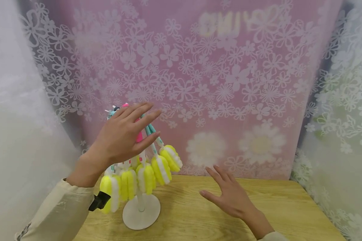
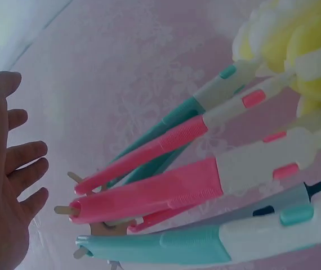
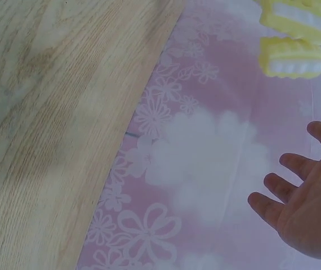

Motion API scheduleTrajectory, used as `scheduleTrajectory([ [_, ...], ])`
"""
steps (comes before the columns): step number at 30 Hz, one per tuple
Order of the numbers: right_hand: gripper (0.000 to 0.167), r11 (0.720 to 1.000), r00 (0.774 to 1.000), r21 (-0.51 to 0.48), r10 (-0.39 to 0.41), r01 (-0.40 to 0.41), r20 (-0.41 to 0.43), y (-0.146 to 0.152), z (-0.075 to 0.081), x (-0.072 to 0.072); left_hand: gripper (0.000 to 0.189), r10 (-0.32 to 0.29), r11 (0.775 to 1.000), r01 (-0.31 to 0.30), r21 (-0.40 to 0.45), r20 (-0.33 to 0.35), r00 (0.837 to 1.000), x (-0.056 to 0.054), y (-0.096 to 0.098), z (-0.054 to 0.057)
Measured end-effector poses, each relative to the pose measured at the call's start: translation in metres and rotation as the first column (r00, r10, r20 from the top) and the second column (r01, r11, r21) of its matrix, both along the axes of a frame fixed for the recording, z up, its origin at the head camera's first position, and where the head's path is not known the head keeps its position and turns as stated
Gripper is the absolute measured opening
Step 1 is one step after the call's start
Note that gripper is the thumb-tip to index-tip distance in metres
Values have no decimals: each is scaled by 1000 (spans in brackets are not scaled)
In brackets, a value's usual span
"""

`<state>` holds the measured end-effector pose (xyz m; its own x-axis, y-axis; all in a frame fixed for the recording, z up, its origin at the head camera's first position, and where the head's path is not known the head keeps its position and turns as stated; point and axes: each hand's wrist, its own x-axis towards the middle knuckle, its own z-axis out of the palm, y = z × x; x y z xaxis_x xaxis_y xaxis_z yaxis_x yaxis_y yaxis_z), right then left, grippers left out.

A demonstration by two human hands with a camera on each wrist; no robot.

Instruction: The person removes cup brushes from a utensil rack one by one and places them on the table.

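On 1 stand (image 1: 141, 219), at least 6 sponge brushes (image 1: 162, 169), 2 hands (image 1: 120, 135) (image 1: 233, 197) nearby

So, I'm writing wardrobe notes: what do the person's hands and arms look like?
The left hand and right hand are ungloved, with no rings visible. The left sleeve is long and cream, with a black fitting near the wrist. Only a pale edge of the right sleeve shows.

high head view, close wrist views
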<state>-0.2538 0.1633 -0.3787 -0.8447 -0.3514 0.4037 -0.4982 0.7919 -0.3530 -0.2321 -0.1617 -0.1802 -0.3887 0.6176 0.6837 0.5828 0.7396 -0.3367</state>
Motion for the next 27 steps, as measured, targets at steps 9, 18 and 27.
scheduleTrajectory([
  [9,77,1000,1000,16,-14,14,-2,-4,-1,3,51,104,991,-98,95,-65,992,-11,-24,5],
  [18,77,1000,1000,8,-2,2,7,-6,-3,2,46,173,972,-158,172,-75,982,-17,-37,4],
  [27,75,1000,999,-20,16,-15,41,-12,-5,1,33,136,968,-144,204,51,989,-20,-37,-2],
])
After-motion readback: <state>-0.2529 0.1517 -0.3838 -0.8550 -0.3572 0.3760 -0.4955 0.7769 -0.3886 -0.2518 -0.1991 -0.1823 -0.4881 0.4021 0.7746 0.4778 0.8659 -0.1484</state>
